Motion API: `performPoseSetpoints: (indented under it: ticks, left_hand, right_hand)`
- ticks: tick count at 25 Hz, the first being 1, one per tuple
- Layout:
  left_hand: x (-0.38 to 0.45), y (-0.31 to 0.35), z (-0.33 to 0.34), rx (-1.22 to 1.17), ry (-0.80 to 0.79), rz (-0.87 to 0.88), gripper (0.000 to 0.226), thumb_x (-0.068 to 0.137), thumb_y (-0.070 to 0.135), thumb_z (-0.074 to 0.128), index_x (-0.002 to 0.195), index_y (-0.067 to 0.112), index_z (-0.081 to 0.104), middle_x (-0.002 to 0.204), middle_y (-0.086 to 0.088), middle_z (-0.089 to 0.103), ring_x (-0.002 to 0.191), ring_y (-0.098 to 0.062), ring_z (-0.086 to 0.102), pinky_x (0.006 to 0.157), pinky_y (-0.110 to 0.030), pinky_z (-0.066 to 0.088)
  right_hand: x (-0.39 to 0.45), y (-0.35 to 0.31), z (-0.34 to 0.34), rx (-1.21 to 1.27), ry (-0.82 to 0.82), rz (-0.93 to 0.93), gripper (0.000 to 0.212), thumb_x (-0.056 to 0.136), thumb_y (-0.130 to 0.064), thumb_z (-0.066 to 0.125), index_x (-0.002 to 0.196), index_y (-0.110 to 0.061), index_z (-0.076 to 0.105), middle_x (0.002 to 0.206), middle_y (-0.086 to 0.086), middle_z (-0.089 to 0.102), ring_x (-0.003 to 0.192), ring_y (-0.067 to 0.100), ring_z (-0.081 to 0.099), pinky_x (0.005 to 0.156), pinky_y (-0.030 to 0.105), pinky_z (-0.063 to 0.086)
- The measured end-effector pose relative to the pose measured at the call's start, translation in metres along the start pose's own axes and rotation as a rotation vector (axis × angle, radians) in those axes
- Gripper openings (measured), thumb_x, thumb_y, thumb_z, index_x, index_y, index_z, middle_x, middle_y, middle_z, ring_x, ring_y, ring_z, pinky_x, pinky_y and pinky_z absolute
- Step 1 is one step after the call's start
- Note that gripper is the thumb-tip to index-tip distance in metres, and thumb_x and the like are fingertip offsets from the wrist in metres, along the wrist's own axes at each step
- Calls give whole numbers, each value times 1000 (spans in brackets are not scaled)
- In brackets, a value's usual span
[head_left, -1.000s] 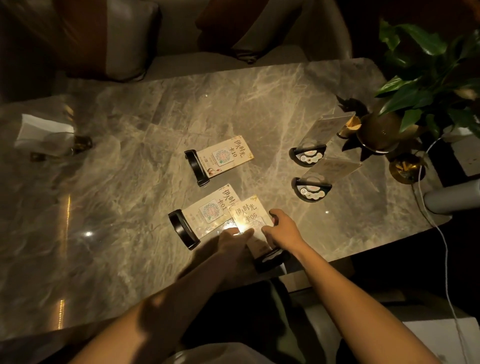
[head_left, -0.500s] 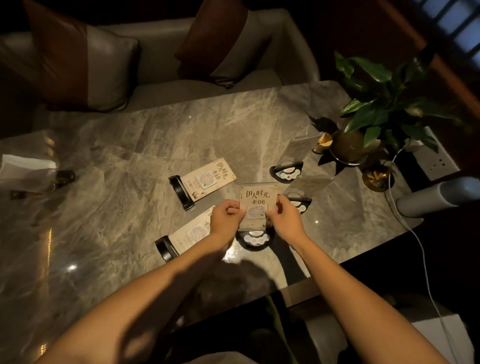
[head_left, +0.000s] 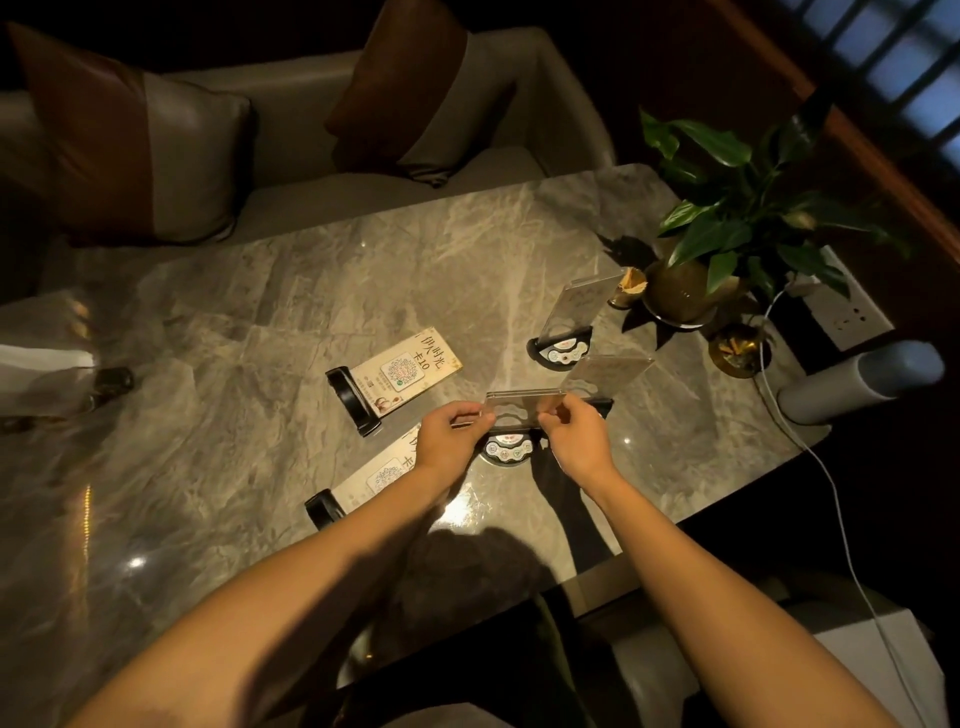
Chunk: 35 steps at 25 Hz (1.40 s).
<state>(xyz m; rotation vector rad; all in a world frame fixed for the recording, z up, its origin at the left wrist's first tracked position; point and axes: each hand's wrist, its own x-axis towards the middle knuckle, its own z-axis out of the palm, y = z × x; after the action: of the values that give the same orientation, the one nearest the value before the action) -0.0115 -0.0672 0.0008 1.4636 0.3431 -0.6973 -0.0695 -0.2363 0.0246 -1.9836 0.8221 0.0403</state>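
Marble table: sign stands, potted plant, perhaps a napkin.

Half covered by the left hand: cream printed card in black-footed clear stand, flat by the grey marble table's near edge. Cropped leftward: white folded paper.

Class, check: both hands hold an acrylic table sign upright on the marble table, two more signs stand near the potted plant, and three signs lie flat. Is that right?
No. The head view shows two signs lying flat, not three: the 卡10 sign and a second sign partly behind the left hand, which helps hold the acrylic table sign. The rest stands.
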Motion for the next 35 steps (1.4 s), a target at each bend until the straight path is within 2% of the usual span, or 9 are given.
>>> performPoseSetpoints:
  ticks: [4, 7, 11, 14, 20, 26, 29, 32, 35]
  left_hand:
    - [-2, 11, -31, 193, -26, 35, 54, 77, 24, 87, 126, 14, 66, 130, -6, 62, 117, -21, 60, 91, -30, 58]
    - [3, 8, -79, 745, -3, 213, 81, 74, 51, 82, 144, 25, 50, 142, 2, 56, 127, -17, 58, 100, -33, 53]
    - [3, -6, -128, 1038, 20, 112, 76, 65, 52, 76, 135, 36, 52, 132, 2, 60, 118, -20, 62, 97, -48, 54]
    - [17, -31, -158, 1012, 38, 18, 69, 55, 57, 71, 121, 45, 53, 115, 8, 68, 97, -13, 69, 82, -41, 61]
    - [-1, -31, -167, 1000, -71, 25, 75, 68, 43, 70, 137, 17, 54, 131, -7, 66, 115, -28, 65, 96, -47, 55]
    - [10, -41, -183, 931, -100, -5, 57, 73, 42, 69, 127, 24, 63, 124, -3, 68, 109, -25, 68, 93, -44, 57]
    - [-7, -22, -179, 793, -39, 93, 35, 85, 22, 72, 118, 13, 65, 110, -1, 70, 97, -20, 67, 80, -31, 53]
    - [-14, -9, -179, 711, -12, 140, 15, 91, 18, 68, 103, 16, 61, 95, -4, 73, 85, -21, 71, 70, -39, 59]
    - [-22, 6, -175, 620, -9, 191, 9, 93, 16, 66, 98, 15, 59, 95, -11, 73, 91, -28, 72, 77, -44, 63]
  right_hand:
    - [-12, 8, 20, 94, -6, 153, 43, 86, -7, 69, 125, -10, 52, 98, -5, 65, 92, 14, 64, 83, 32, 48]
    - [-33, 18, 47, 63, -21, 156, 58, 82, -9, 74, 133, -10, 46, 115, 2, 66, 105, 20, 65, 90, 33, 50]
    - [-66, 9, 94, 56, -105, 206, 48, 84, -8, 73, 124, -7, 47, 104, 3, 63, 85, 11, 62, 62, 5, 42]
    - [-79, 5, 129, -12, -206, 269, 56, 85, -12, 74, 130, 0, 44, 109, 6, 58, 88, 17, 56, 50, 3, 40]
    - [-83, -1, 166, 155, -337, 481, 36, 79, -15, 76, 107, -7, 53, 100, 6, 68, 87, 21, 62, 65, 26, 47]
    - [-82, -8, 172, 330, -342, 537, 13, 76, -13, 73, 87, -6, 70, 97, 23, 73, 76, 26, 72, 65, 36, 50]
    - [-83, -18, 167, 443, -321, 503, 23, 88, -4, 65, 109, -1, 57, 92, 17, 72, 68, 22, 70, 50, 27, 49]
    - [-75, -44, 154, 393, -246, 329, 14, 92, 7, 57, 100, -2, 50, 95, 14, 72, 71, 18, 71, 47, 22, 52]
    - [-58, -63, 140, 234, -208, 81, 9, 90, -1, 60, 94, -8, 54, 89, 5, 70, 83, 19, 70, 72, 45, 62]
